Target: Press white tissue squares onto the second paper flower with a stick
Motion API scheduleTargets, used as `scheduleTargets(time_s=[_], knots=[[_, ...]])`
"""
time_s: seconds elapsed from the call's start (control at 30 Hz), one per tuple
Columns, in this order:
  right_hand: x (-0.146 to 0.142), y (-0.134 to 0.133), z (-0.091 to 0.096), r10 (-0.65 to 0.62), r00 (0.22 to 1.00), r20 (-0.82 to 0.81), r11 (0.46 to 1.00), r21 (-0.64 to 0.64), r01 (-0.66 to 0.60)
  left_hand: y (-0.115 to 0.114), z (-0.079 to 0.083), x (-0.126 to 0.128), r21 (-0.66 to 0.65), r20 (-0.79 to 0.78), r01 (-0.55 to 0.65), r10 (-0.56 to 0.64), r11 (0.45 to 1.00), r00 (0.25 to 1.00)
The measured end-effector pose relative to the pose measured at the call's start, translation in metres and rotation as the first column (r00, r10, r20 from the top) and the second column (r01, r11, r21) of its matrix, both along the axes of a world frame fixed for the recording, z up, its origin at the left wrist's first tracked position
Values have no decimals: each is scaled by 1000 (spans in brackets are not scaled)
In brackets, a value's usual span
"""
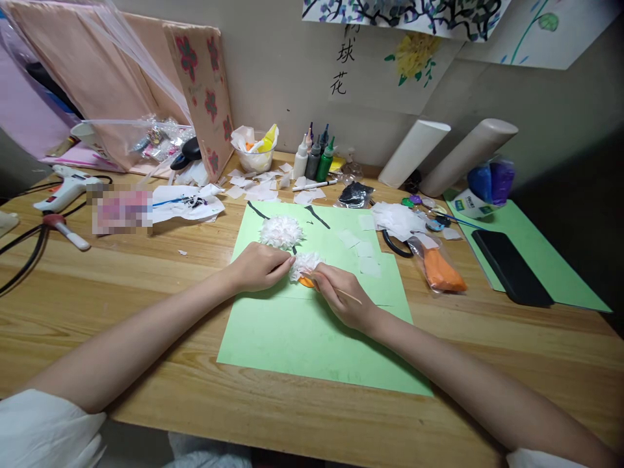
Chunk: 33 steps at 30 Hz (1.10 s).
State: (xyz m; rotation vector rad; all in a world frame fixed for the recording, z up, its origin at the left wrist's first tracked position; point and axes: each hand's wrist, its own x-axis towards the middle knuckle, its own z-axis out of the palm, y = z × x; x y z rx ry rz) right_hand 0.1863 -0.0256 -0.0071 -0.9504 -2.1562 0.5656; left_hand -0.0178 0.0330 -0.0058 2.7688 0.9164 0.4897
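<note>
My right hand (344,296) pinches a thin wooden stick (350,297), its near tip hidden by the fingers at the lower white paper flower (307,262). An orange clay piece (306,282) shows below that flower, between my hands. My left hand (263,266) rests on the green paper sheet (312,338), fingers curled and thumb reaching to the flower's left side; whatever it may hold is hidden. Just above it sits a fuller, ruffled white paper flower (281,232). Dark strips (318,218) lie on the sheet's upper part, and small white paper squares (364,249) on its right.
Behind the sheet stand paint bottles (325,162) and a plastic cup (256,153). To the right are a pile of white paper squares (397,221), bagged orange clay (442,270) and a black phone-like slab (511,266). A glue gun (68,188) with cables lies left.
</note>
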Motion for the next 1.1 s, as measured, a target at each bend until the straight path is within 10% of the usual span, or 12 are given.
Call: scheduleTargets(time_s=[0.6,1.1], knots=[[2,2,-4,127,989,71,970,199,-138,1,0,0,-23,-13,-2,2,1000,1000],[4,4,-2,-89,984,-155,953,-302,39,1,5,2,-151,-44,5,-12,989,999]])
